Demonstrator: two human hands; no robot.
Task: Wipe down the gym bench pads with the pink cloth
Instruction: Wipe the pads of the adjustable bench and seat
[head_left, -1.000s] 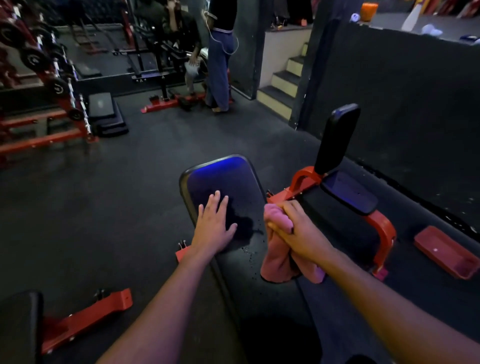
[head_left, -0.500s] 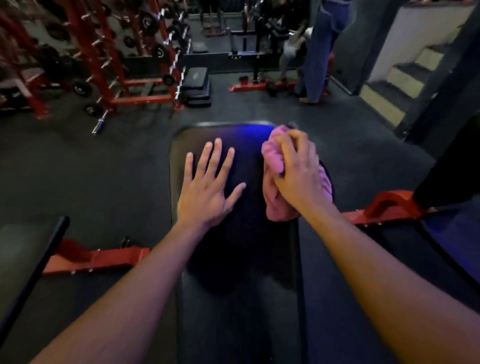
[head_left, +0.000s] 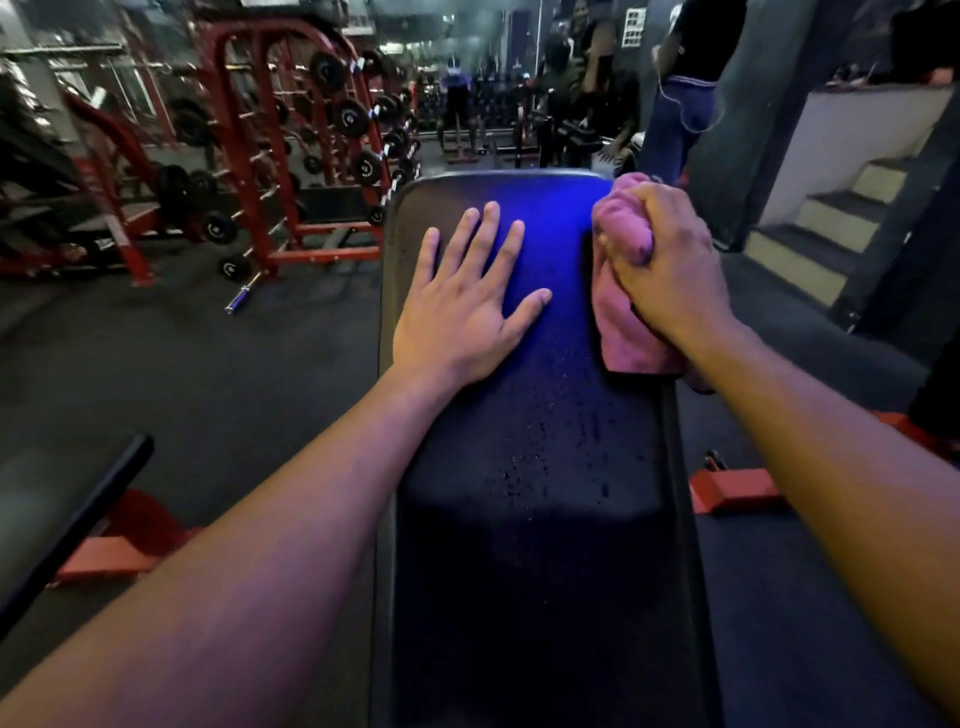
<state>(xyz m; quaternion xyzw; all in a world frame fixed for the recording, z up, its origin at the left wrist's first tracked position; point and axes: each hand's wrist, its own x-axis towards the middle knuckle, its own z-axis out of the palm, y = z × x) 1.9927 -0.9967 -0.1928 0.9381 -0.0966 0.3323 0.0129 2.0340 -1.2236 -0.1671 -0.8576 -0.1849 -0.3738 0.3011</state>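
- Two hands sit on the black bench pad (head_left: 540, 519), both near its far end; half a second ago the pad's far edge showed lower in the view and the hands were closer to the camera, so the reach has gone further up the pad.
- Right hand (head_left: 670, 270) grips the pink cloth (head_left: 623, 332), fingers curled round the bunched top; the cloth has moved from mid-pad on the right to the far right corner, pressed against the pad's right edge, loose tail hanging toward the near side.
- Left hand (head_left: 467, 306) lies flat, fingers spread and straight, palm down on the pad's left half near the far end; holds nothing, looks like bracing. Same pose as before, only shifted forward.
- Meaning, as I read it: the stroke has hit the top of this pad; a return pass toward the near end seems due.
- Droplets (head_left: 545, 467) show mid-pad, so that stretch does not look dry yet.
- Hard to tell: near end of the pad is in deep shadow, wet or dry unknown.
- Cloth's underside and its contact with the pad are hidden by the hand.
- Red bench frame (head_left: 737, 488) only partly shows on the right.
- Other pads are out of frame; a dark padded edge (head_left: 78, 519) at the lower left is cut off.
- Background weight rack (head_left: 291, 156) and people are blurred.
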